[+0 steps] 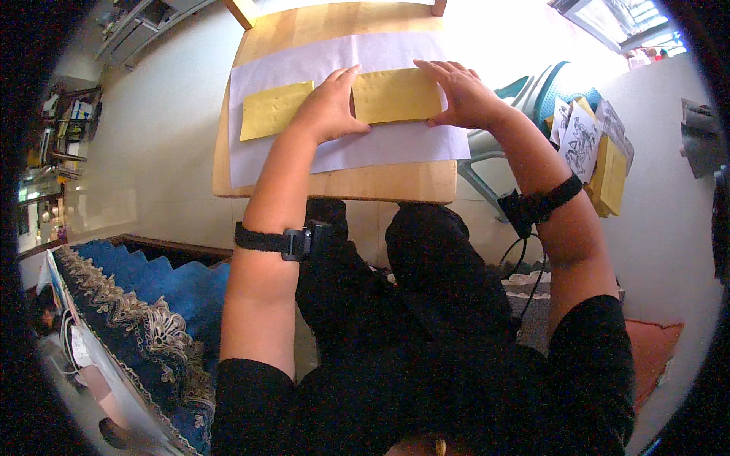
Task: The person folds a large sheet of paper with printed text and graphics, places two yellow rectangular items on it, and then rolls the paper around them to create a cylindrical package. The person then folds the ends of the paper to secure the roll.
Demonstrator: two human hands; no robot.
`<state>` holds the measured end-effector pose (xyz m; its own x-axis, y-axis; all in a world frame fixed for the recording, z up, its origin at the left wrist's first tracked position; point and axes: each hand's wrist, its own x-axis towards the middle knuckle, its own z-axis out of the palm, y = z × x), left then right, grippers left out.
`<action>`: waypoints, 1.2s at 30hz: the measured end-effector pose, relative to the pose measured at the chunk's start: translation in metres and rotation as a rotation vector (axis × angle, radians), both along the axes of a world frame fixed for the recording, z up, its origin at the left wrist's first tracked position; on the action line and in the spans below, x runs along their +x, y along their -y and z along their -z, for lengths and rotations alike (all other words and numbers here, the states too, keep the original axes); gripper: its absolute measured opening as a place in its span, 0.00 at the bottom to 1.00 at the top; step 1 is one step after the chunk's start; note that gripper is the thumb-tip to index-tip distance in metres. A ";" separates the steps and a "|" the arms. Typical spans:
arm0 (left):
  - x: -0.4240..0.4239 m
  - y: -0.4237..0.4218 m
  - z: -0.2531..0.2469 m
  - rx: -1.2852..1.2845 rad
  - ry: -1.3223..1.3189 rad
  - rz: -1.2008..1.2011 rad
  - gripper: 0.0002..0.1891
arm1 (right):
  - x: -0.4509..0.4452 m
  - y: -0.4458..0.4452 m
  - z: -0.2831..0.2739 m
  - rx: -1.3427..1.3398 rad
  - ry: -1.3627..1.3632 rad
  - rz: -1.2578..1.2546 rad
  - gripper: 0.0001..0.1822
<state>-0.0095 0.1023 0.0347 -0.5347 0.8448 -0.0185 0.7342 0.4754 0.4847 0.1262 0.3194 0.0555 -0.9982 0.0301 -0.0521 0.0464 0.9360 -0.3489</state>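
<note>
My left hand point(331, 108) and my right hand point(462, 94) frame a flat rectangular piece of yellow paper point(397, 96). Each hand holds it at one short end, thumb at the near edge and fingers at the far edge. A thin dark gap shows along its left end, beside my left palm. To the left lies a second yellow paper piece point(274, 111), its right end close to my left wrist. Both are over a large creased white sheet point(393, 148), which is spread on a wooden chair seat point(342, 185).
On the right stand teal plastic stools point(562, 77), with drawings on paper point(580, 139) and another yellow paper piece point(609, 176) beside them. Blue fabric with lace trim point(171, 279) covers something at lower left. A black cable point(533, 285) hangs from my right armband point(542, 202).
</note>
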 end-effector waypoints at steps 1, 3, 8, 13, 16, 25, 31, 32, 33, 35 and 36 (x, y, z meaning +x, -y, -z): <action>0.001 0.000 0.000 0.010 0.004 0.005 0.54 | 0.001 -0.003 0.004 0.022 -0.025 -0.011 0.52; 0.003 -0.002 0.000 0.011 -0.012 0.000 0.53 | 0.002 -0.009 0.014 0.068 -0.075 -0.032 0.54; 0.012 0.001 -0.011 0.066 0.076 -0.094 0.50 | 0.008 -0.019 0.014 -0.134 -0.193 0.091 0.43; 0.027 0.035 -0.025 0.252 -0.036 -0.202 0.36 | 0.036 -0.045 0.032 -0.431 0.004 0.718 0.19; 0.010 0.093 -0.006 0.203 -0.173 -0.597 0.26 | 0.060 -0.033 0.019 -0.922 0.302 0.767 0.17; -0.016 0.223 0.038 -0.196 -0.141 -1.049 0.26 | 0.076 -0.010 0.046 -0.998 0.321 0.598 0.17; -0.011 0.221 0.026 -0.183 -0.021 -0.956 0.21 | 0.078 -0.013 0.046 -1.104 0.316 0.621 0.14; -0.012 0.225 0.026 -0.177 0.018 -0.964 0.19 | 0.077 -0.012 0.041 -1.123 0.337 0.629 0.13; -0.010 0.221 0.023 -0.168 0.061 -0.966 0.18 | 0.078 -0.012 0.036 -1.137 0.356 0.642 0.11; -0.005 0.214 0.016 -0.106 0.174 -0.984 0.15 | 0.077 -0.011 0.033 -1.120 0.366 0.645 0.11; -0.001 0.213 0.011 -0.052 0.241 -1.008 0.13 | 0.075 -0.009 0.031 -1.112 0.376 0.635 0.11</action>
